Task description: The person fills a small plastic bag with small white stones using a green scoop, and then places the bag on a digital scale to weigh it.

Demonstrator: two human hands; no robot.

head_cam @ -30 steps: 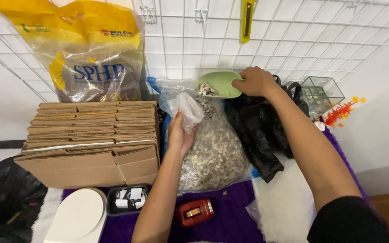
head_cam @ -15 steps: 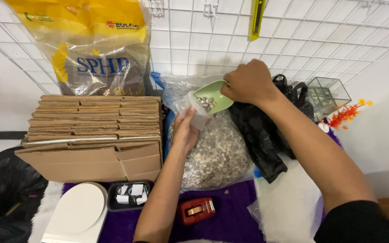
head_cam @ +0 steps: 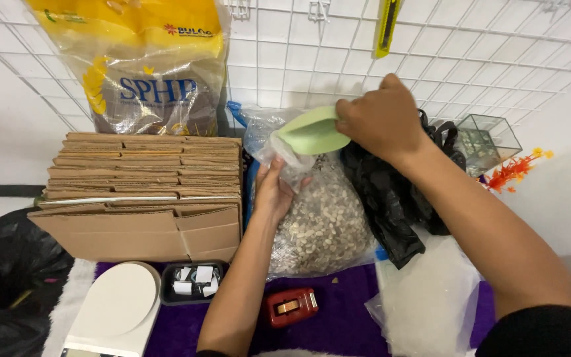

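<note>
Your right hand (head_cam: 381, 119) is gripping the green scoop (head_cam: 313, 131), tipping it into the small bag (head_cam: 285, 155) your left hand (head_cam: 273, 192) is pinching open above the sack (head_cam: 322, 221). That thin film is looking limp and slippery, so grip its rim.

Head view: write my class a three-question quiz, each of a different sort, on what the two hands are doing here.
1. True or false: the green scoop is tipped over the small clear bag.
2. Which hand grips the scoop? A) left hand B) right hand
3. Fill in: the red tape dispenser sits on a ___ cloth.

Key: 1 true; 2 B; 3 purple.
</note>
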